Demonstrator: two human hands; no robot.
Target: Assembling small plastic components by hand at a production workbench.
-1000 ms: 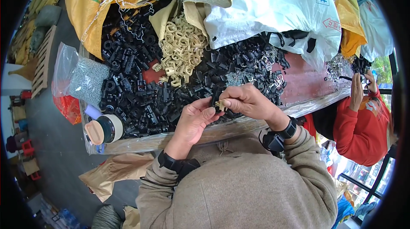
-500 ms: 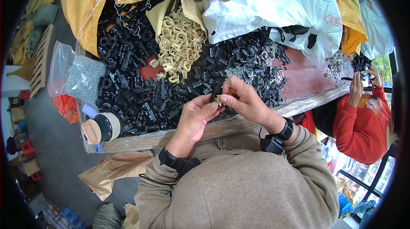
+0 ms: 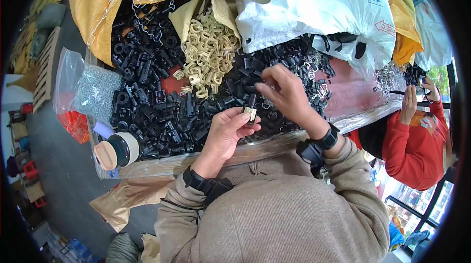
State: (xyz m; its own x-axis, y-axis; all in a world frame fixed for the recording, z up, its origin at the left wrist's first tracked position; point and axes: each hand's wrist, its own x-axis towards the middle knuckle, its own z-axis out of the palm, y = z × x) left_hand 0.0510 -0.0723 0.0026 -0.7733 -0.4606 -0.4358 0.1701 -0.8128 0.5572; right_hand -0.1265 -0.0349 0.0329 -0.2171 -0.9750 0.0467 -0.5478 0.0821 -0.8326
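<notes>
My left hand (image 3: 226, 133) is closed on a small black plastic part (image 3: 251, 102) with a beige plastic piece (image 3: 250, 112) on it, pinched between thumb and fingers above the table's near edge. To the right and a little farther off, my right hand (image 3: 288, 93) is raised over the black parts. Its thumb and curled forefinger stand apart with nothing visible between them. Beyond both hands lies a heap of beige rings (image 3: 208, 57), spilling from a sack. Loose black plastic parts (image 3: 164, 116) are spread around that heap.
A clear bag of small metal pieces (image 3: 98, 91) and a lidded cup (image 3: 117, 150) stand at the left edge. White sacks (image 3: 314, 8) and a yellow sack (image 3: 93, 17) border the far side. Metal clips (image 3: 321, 89) lie right. A co-worker in red (image 3: 412, 140) works at the far right.
My right hand has let go of the beige piece and moved up and right, away from my left hand. The left hand keeps hold of the black part and beige piece.
</notes>
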